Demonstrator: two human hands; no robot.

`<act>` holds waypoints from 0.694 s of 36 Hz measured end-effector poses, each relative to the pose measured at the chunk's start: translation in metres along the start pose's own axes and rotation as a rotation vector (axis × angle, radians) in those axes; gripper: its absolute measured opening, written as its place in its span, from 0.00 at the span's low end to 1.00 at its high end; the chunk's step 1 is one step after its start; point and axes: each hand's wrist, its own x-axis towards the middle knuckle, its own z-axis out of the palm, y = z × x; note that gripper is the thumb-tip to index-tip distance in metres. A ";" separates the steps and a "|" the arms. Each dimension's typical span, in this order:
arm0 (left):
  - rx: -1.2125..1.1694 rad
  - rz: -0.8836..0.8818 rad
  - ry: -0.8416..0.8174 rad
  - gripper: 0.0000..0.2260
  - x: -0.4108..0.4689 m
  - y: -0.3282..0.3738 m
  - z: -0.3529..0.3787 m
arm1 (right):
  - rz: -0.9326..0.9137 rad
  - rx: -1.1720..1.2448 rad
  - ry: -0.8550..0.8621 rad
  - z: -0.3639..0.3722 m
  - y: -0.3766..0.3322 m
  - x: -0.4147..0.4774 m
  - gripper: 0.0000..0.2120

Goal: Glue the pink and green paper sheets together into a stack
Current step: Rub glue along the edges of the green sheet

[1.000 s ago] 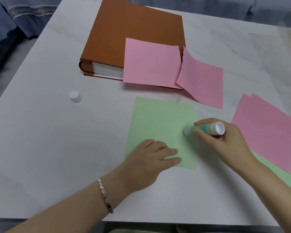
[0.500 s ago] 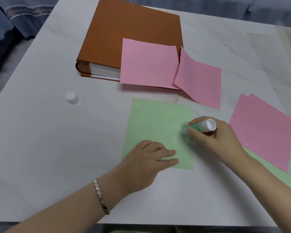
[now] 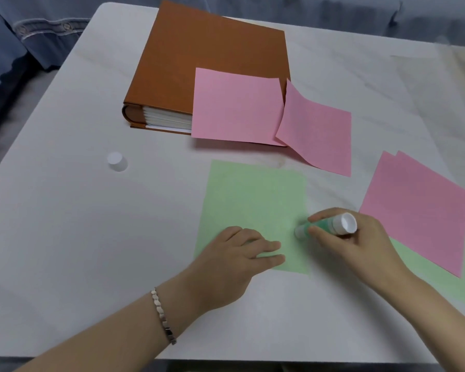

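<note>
Plenty of open table (image 3: 65, 251) on the near-left, with only a little white cap (image 3: 116, 161) sitting there. The thick brown binder (image 3: 199, 63) walled off the far middle, and loose pink sheets (image 3: 419, 210) crowded the right.

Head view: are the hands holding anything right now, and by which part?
The right hand grips the glue stick around its green barrel. The left hand holds nothing; its fingers press flat on the green sheet.

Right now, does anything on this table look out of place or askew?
Two pink sheets overhang the brown binder; the right pink sheet sags bent onto the table. The white cap stands alone far left of the glue stick.
</note>
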 end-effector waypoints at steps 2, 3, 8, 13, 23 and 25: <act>0.003 0.005 0.004 0.21 0.000 0.000 0.000 | 0.010 -0.010 -0.012 0.000 0.000 -0.001 0.05; 0.003 0.008 0.006 0.21 0.000 0.000 0.000 | 0.012 -0.011 -0.008 0.000 0.000 0.000 0.04; 0.002 0.016 0.018 0.21 0.001 0.000 -0.001 | 0.020 -0.008 0.025 0.001 0.000 0.017 0.02; -0.002 0.012 0.004 0.21 0.001 0.001 -0.001 | -0.021 -0.019 0.082 0.004 -0.003 0.034 0.02; 0.082 -0.042 0.031 0.19 0.003 0.010 -0.010 | -0.106 -0.039 0.164 0.002 -0.005 0.015 0.09; 0.129 -0.085 -0.006 0.19 0.007 0.019 -0.008 | -0.084 -0.054 0.157 0.000 -0.002 0.005 0.11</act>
